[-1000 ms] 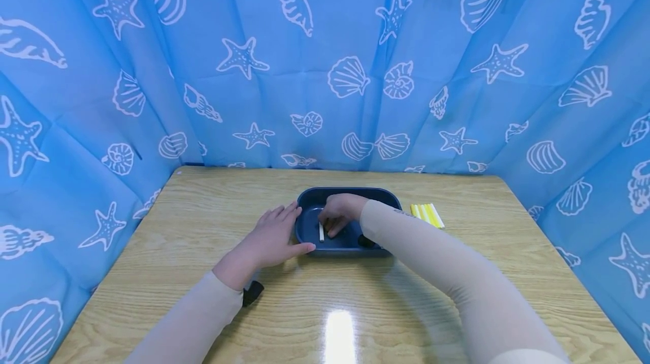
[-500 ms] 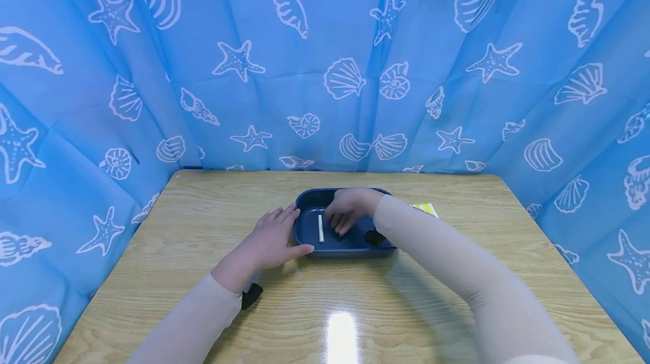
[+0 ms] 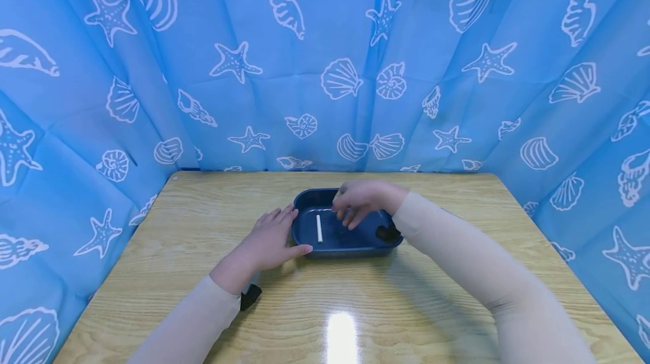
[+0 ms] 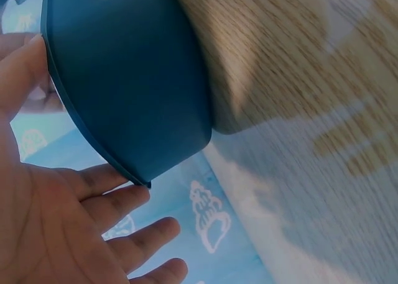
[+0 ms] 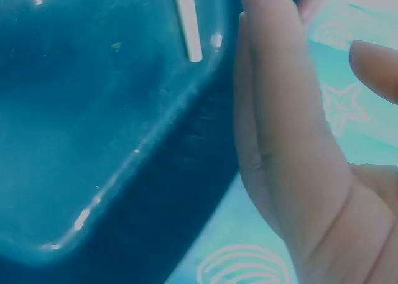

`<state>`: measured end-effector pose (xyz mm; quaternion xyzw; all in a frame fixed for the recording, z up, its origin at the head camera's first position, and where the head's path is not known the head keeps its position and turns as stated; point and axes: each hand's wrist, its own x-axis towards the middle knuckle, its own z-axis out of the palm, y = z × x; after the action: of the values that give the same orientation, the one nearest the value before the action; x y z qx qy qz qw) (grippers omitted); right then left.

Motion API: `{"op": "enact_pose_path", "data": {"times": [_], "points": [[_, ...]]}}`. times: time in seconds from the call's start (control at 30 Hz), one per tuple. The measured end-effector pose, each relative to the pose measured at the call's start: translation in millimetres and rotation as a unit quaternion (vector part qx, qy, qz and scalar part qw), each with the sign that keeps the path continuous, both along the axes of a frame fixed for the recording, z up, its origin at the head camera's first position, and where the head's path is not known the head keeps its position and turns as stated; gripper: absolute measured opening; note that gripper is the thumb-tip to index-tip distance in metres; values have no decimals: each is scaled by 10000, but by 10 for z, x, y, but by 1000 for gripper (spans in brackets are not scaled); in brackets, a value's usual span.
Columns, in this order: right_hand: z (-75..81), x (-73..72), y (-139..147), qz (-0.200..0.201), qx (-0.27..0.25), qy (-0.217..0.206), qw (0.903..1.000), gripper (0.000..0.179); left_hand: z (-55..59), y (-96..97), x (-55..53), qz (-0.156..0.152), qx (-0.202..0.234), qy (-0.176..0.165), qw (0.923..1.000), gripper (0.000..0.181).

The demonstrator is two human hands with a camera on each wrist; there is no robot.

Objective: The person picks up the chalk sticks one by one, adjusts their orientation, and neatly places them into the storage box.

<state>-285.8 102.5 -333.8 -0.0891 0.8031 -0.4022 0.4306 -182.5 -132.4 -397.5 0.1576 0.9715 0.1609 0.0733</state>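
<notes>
A dark blue oblong tub (image 3: 350, 252) stands on the table, and a white chalk-like stick (image 3: 319, 229) lies in its left part. My left hand (image 3: 271, 240) rests at the tub's left end, fingers fairly straight on the rim and thumb towards the near corner. The left wrist view has the same left hand (image 4: 68, 215) spread along the rim (image 4: 93, 148). Over the tub's far right part, my right hand (image 3: 368, 199) hangs with loosely bent fingers. In the right wrist view nothing shows in the right hand (image 5: 298, 122), which is beside the tub's inner wall.
The wooden table (image 3: 228, 200) carries the tub. A blue curtain (image 3: 315, 70) with white seashells and starfish encloses the back and sides. Black wrist straps (image 3: 250, 297) are on both wrists. My right sleeve (image 3: 472, 259) covers the area right of the tub.
My right hand has left the white stick, lifting and shifting right. The yellow and white sticks beside the tub are now hidden behind the right arm. My left hand stays at the rim.
</notes>
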Motion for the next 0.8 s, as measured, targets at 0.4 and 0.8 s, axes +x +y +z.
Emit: {"op": "enact_pose_path", "data": {"times": [0.4,0.8], "points": [[280,178,206,253,-3,502,9984,32,-31,-11,-8,-62,-48,154,9999,96],[412,385,443,452,35,1139,9925,25,-47,-9,5,-157,-210,347,9991,95]]}}
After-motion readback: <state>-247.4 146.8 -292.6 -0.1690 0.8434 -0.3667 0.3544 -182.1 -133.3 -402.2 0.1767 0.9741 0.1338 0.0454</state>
